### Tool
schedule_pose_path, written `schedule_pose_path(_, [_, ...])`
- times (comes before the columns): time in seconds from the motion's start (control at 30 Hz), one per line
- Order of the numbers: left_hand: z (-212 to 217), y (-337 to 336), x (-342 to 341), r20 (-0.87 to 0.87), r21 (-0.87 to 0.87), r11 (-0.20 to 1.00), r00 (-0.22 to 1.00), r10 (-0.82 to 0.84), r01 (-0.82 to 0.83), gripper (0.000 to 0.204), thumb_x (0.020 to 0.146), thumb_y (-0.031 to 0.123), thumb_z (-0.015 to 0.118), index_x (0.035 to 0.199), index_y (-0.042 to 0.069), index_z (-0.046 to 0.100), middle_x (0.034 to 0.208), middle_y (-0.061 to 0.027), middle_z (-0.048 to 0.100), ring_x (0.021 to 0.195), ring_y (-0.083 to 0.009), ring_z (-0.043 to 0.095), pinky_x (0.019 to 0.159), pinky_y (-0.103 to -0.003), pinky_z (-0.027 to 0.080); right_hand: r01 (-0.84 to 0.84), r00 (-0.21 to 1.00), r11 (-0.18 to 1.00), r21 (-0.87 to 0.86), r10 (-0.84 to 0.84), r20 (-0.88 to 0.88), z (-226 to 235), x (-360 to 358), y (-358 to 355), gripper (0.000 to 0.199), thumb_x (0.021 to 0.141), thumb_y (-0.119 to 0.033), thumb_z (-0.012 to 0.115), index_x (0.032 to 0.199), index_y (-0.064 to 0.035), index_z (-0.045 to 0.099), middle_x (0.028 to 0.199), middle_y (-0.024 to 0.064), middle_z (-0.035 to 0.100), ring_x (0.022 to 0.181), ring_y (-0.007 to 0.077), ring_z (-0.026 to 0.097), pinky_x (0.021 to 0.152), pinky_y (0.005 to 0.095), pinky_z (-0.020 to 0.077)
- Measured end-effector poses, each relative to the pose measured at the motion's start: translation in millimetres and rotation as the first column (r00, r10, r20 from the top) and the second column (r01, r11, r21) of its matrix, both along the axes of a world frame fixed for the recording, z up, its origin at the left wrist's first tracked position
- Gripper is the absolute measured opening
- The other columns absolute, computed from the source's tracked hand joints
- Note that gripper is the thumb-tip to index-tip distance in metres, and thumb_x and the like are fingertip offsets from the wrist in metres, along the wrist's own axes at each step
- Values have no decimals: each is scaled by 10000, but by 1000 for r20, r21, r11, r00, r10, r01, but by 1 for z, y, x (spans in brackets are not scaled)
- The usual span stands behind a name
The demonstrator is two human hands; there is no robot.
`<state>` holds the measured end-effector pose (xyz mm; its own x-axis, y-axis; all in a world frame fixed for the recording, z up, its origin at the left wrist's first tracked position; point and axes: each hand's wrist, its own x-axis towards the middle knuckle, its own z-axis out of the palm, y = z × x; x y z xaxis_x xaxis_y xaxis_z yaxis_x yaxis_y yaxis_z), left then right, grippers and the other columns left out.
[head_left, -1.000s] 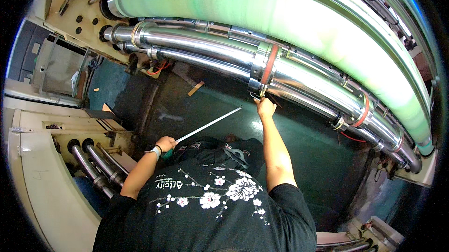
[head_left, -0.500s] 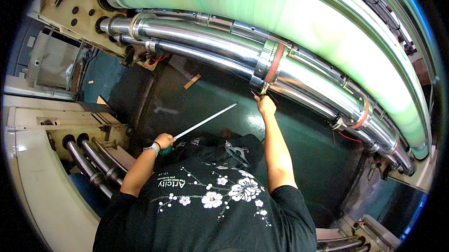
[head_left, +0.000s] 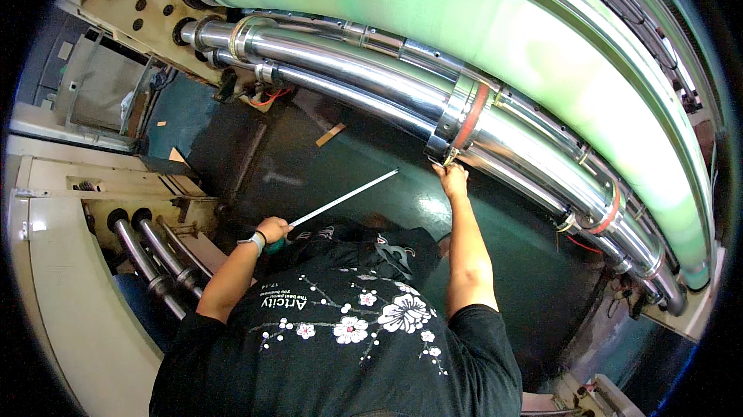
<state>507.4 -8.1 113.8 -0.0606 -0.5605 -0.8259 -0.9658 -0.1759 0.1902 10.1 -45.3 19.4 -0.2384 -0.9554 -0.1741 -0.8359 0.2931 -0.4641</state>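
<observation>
My left hand (head_left: 273, 229) is closed around a tape measure, whose teal case shows in part below the fingers. Its white blade (head_left: 344, 199) sticks out straight toward the upper right, the far tip free over the dark floor. Up at the machine, my right hand (head_left: 452, 180) has its fingers bent together against the lower edge of a metal collar (head_left: 445, 129) with a red band (head_left: 471, 116). Whatever the fingertips pinch there is too small to make out. The collar sits around a shiny steel roller (head_left: 348, 65).
A wide pale-green roller (head_left: 433, 10) curves above the steel ones. Another collar with a red band (head_left: 609, 212) sits farther right. Cream machine housing (head_left: 66, 285) with steel rods (head_left: 147, 250) stands at left. A tan strip (head_left: 330, 134) lies on the dark floor (head_left: 364, 150).
The machine has shifted slightly right and down in the picture. My right hand's fingers have turned and now sit closer against the collar's lower edge. The left hand still holds the extended tape measure.
</observation>
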Motion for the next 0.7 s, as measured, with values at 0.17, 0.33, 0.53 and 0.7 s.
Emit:
schedule_pose_path(0.17, [18, -3, 1, 54, 6, 1000, 999, -9, 8, 403, 832, 411, 491, 658, 71, 619, 658, -99, 587, 648, -240, 556, 623, -363, 422, -11, 999, 972, -236, 23, 45, -5, -8, -6, 431, 732, -471, 592, 855, -61, 641, 889, 184, 612, 903, 313, 558, 822, 414, 386])
schedule_pose_path(0.33, [26, -7, -11, 68, 9, 998, 995, -66, 66, 401, 830, 403, 493, 646, 70, 619, 640, -115, 578, 613, -260, 542, 609, -369, 418, 89, 994, 981, 175, -99, 49, 28, 1, -6, 415, 741, -501, 563, 865, -114, 645, 844, 133, 634, 828, 279, 602, 728, 388, 450])
schedule_pose_path(0.53, [3, -15, -26, -15, -36, 990, 990, -138, 138, 379, 824, 386, 507, 666, 59, 615, 656, -117, 586, 636, -260, 560, 618, -370, 422, 182, 973, 957, 226, -207, 97, 51, 2, 5, 341, 788, -407, 538, 859, -91, 645, 839, 155, 624, 821, 312, 599, 715, 394, 450])
schedule_pose_path(0.7, [-5, -9, -37, -69, -52, 986, 985, -160, 157, 387, 821, 399, 503, 666, 63, 617, 672, -112, 598, 643, -261, 565, 623, -376, 423, 206, 976, 949, 238, -217, 23, 65, 9, 7, 267, 818, -301, 510, 858, -69, 637, 886, 170, 624, 853, 322, 599, 727, 409, 465])
